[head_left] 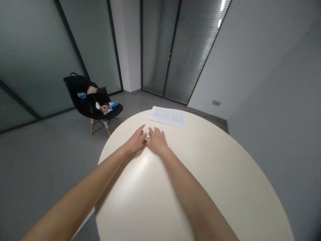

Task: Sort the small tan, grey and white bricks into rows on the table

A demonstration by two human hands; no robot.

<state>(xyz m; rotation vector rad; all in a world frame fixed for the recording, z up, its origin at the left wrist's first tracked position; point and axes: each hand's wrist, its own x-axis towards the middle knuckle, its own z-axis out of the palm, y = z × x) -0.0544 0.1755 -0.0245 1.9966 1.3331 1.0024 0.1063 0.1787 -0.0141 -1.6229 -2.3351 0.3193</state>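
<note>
No words, brands or numbers can be read. Rows of dark marks are seen on 1 sheet (pixel 168 117), too small and blurred to be deciphered.

Goes bare along the left forearm (pixel 82 189) and the right forearm (pixel 195 187) alike, as far down as the view reaches. Leaves the wrists uncovered too, together with the left hand (pixel 135 141) and the right hand (pixel 157 142). Looks broad at the lower edge of the view, tapers smoothly to narrow wrists, then widens a little across the backs of the hands. Ends in slender fingers with rounded tips, too small and soft in focus to make out the nails. Appears slim and much alike in build on both sides, smoothly outlined, with gentle shading along the forearms.
</note>
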